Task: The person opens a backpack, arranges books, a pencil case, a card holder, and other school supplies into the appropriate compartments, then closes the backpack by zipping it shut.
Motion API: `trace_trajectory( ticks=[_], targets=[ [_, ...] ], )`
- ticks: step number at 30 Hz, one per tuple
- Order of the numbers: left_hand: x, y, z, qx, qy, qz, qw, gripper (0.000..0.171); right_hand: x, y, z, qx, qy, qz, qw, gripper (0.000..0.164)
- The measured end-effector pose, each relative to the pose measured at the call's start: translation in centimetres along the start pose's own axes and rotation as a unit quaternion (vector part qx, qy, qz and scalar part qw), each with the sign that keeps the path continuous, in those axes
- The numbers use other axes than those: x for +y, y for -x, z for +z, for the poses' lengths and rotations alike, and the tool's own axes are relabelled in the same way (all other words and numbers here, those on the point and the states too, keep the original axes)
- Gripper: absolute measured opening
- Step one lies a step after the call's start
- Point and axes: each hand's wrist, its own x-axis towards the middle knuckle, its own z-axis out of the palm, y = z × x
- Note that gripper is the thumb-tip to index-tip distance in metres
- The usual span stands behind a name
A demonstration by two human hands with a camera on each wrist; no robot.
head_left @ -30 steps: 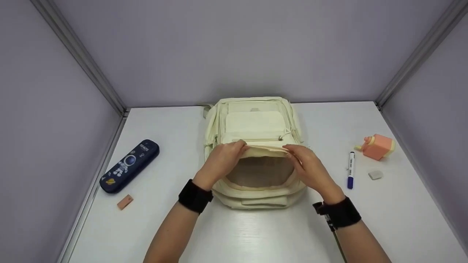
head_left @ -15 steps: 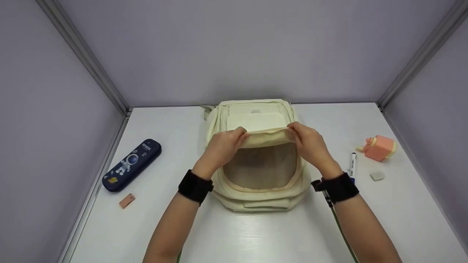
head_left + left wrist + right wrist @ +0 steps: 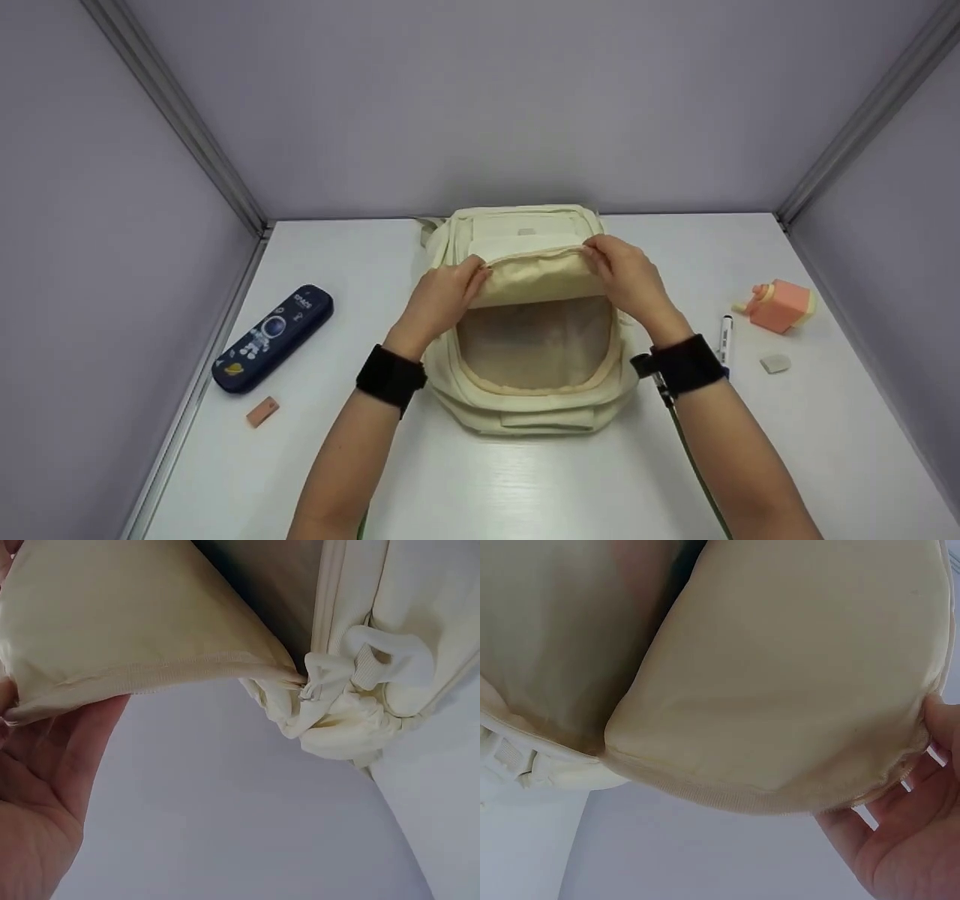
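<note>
Closest to me on the head feed, the two forearms (image 3: 345,465) reach in over the white desk (image 3: 510,487), each with a black wristband (image 3: 390,377), and a thin green cable (image 3: 697,465) runs along the right one. A small pinkish-brown block (image 3: 262,412) lies off to the left. Between the arms, the cream backpack (image 3: 547,405) lies on the middle of the desk, its rounded mouth showing a greyish lining (image 3: 536,345).

A little further out on the right I see a grey block (image 3: 775,364) and a white marker (image 3: 726,341), its near end partly hidden by the right wristband. On the left, a navy pencil case (image 3: 272,339) with an astronaut print lies at a slant, just beyond the pinkish-brown block.

Past the mouth, the left hand (image 3: 441,298) and the right hand (image 3: 631,279) hold up the lifted flap (image 3: 546,277); the fingers of each are pinching its edge, thumb on the inner face. Level with them on the right sits an orange, boxy object (image 3: 781,306) with yellow parts. Farthest off are the backpack's front pocket (image 3: 517,245), a grey strap (image 3: 429,225) and the pale wall (image 3: 517,97).
</note>
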Motion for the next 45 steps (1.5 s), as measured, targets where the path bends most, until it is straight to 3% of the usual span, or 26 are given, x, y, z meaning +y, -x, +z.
trace_trajectory(
  ticks=[6, 11, 15, 22, 27, 34, 40, 45],
  targets=[
    [-0.2, -0.5, 0.0, 0.017, 0.009, -0.041, 0.9990, 0.027, 0.9, 0.1, -0.8, -0.017, -0.049, -0.003, 0.999, 0.034],
    [-0.5, -1.2, -0.1, 0.028, 0.005, -0.095, 0.9951, 0.029, 2.7, 0.4, -1.6, 0.005, -0.064, 0.028, 0.998, 0.042],
    [-0.8, -1.7, -0.2, 0.028, 0.001, -0.132, 0.9908, 0.031, 5.0, 1.1, -1.7, 0.022, -0.043, 0.075, 0.996, 0.047],
    [-0.5, -2.7, -1.0, 0.040, 0.010, -0.148, 0.9881, 0.034, 9.2, 2.9, -3.1, 0.037, 0.022, 0.158, 0.987, 0.054],
    [-0.4, -3.2, -1.4, 0.042, 0.018, -0.169, 0.9846, 0.034, 12.3, 4.0, -4.7, 0.028, 0.070, 0.228, 0.971, 0.058],
    [-0.3, -3.3, -1.2, 0.049, 0.014, -0.168, 0.9845, 0.034, 16.3, 5.7, -6.7, 0.016, 0.135, 0.321, 0.937, 0.062],
    [-0.2, -3.2, -1.0, 0.050, 0.017, -0.170, 0.9841, 0.033, 19.1, 7.3, -7.5, -0.002, 0.143, 0.382, 0.913, 0.066],
    [-0.3, -3.0, -0.9, 0.049, 0.011, -0.172, 0.9839, 0.033, 20.5, 8.6, -7.4, -0.024, 0.133, 0.409, 0.903, 0.067]
  ],
)
